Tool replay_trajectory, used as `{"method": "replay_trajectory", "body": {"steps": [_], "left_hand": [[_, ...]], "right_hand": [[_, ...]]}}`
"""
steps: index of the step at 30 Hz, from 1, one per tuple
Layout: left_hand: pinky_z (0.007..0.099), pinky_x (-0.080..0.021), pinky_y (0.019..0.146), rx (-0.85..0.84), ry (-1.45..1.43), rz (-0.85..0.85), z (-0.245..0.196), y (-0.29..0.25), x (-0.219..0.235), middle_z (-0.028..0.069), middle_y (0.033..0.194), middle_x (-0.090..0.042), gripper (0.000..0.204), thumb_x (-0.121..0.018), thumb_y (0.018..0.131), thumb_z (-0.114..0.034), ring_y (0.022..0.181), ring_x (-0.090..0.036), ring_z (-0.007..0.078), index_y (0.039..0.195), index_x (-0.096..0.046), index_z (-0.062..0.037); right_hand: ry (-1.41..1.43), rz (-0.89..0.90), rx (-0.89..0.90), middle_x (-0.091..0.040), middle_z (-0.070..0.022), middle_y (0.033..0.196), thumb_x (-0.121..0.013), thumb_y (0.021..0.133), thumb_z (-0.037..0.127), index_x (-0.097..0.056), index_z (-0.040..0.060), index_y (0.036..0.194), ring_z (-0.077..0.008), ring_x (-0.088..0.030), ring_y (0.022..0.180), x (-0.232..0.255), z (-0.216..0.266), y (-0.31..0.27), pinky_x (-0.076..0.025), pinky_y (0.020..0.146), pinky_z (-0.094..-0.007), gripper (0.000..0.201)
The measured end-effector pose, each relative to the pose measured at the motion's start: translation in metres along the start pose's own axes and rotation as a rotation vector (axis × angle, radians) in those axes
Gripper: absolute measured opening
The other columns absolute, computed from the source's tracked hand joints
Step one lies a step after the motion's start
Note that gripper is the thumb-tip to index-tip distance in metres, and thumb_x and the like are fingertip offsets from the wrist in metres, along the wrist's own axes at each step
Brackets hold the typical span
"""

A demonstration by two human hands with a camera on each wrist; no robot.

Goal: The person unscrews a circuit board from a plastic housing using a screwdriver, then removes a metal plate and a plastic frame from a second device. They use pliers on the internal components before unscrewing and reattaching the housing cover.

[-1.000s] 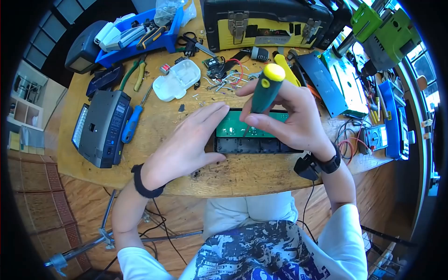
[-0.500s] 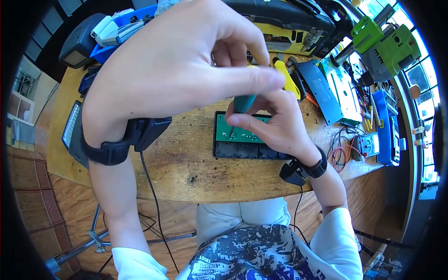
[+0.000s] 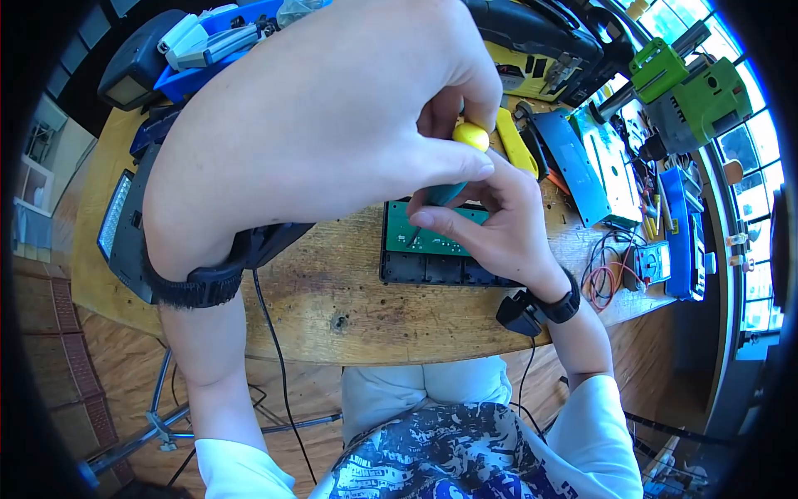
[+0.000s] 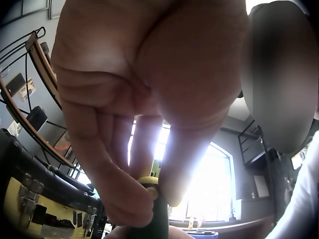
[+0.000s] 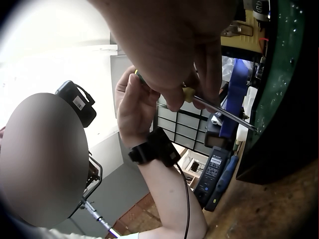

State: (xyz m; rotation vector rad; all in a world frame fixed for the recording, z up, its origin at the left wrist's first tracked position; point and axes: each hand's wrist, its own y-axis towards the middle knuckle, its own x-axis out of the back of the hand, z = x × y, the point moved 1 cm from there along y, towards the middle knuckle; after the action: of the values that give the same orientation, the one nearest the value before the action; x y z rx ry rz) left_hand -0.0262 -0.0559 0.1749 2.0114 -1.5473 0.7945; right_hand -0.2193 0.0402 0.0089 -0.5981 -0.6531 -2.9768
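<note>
A green screwdriver with a yellow cap (image 3: 471,136) stands over a green circuit board (image 3: 426,239) in a black case (image 3: 403,268). The left hand (image 3: 324,116) pinches the handle's top between thumb and fingers, as the left wrist view also shows at the dark green handle (image 4: 154,214). Lower down, the right hand (image 3: 499,220) curls its fingers and thumb round the handle. In the right wrist view the metal shaft (image 5: 224,112) slants from the right hand (image 5: 174,45) to the board's surface (image 5: 279,79).
Right of the hands lie a yellow tool (image 3: 517,143), a dark blue panel (image 3: 572,166) and a multimeter (image 3: 652,262) with coiled leads. A green drill (image 3: 702,96) stands at the back right, a toolbox (image 3: 532,75) behind. A black device (image 3: 125,241) lies at the left.
The left hand has left the case's left side and risen to the screwdriver's top, which it now pinches. The right hand stays round the handle, and the handle leans slightly differently.
</note>
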Motion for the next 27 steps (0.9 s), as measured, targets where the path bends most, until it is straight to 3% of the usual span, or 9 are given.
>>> {"method": "replay_trajectory", "body": {"steps": [2, 12, 21, 23, 27], "left_hand": [[0.0315, -0.059, 0.069, -0.016, 0.276, -0.12, 0.002, -0.001, -0.015, 0.0151, 0.078, -0.076, 0.025, -0.077, 0.1, -0.023, 0.069, -0.075, 0.0242, 0.1, -0.079, 0.0022], [0.0319, -0.058, 0.069, -0.047, 0.299, -0.137, 0.001, -0.003, -0.016, 0.0146, 0.078, -0.076, 0.023, -0.077, 0.099, -0.022, 0.069, -0.075, 0.0261, 0.097, -0.077, 0.0017], [0.032, -0.058, 0.067, -0.1, 0.337, -0.123, 0.001, -0.004, -0.014, 0.0137, 0.077, -0.076, 0.025, -0.077, 0.099, -0.023, 0.067, -0.075, 0.0264, 0.094, -0.077, 0.0011], [0.0302, -0.058, 0.072, -0.072, 0.358, -0.064, -0.009, -0.006, -0.012, 0.0154, 0.079, -0.074, 0.023, -0.076, 0.1, -0.021, 0.07, -0.073, 0.0254, 0.099, -0.075, 0.0017], [0.03, -0.059, 0.072, -0.134, 0.333, -0.122, -0.001, -0.006, -0.018, 0.0148, 0.084, -0.075, 0.017, -0.076, 0.097, -0.015, 0.073, -0.074, 0.0243, 0.103, -0.078, 0.0011]], "right_hand": [[0.003, -0.01, 0.014, -0.077, -0.0049, 0.084, -0.096, 0.086, 0.018, -0.068, 0.0003, 0.106, -0.0115, -0.078, 0.078, 0.0, 0.001, 0.0, -0.061, 0.072, -0.0275, 0.038], [0.011, -0.018, 0.039, -0.076, -0.0045, 0.082, -0.096, 0.086, 0.018, -0.066, 0.0006, 0.1, -0.0111, -0.077, 0.075, -0.001, 0.003, 0.0, -0.059, 0.069, -0.0267, 0.038], [-0.018, -0.018, 0.059, -0.076, -0.0046, 0.08, -0.096, 0.085, 0.017, -0.069, 0.0001, 0.105, -0.0111, -0.077, 0.073, -0.001, 0.007, 0.0, -0.059, 0.068, -0.0269, 0.038], [-0.023, -0.016, 0.074, -0.076, -0.0049, 0.081, -0.096, 0.085, 0.017, -0.07, 0.0001, 0.106, -0.0116, -0.077, 0.073, -0.001, 0.005, 0.0, -0.059, 0.068, -0.0268, 0.038], [-0.089, -0.013, 0.15, -0.078, -0.0068, 0.084, -0.097, 0.083, 0.018, -0.071, 0.0003, 0.107, -0.0152, -0.078, 0.074, 0.0, 0.007, -0.001, -0.059, 0.069, -0.0275, 0.04]]}}
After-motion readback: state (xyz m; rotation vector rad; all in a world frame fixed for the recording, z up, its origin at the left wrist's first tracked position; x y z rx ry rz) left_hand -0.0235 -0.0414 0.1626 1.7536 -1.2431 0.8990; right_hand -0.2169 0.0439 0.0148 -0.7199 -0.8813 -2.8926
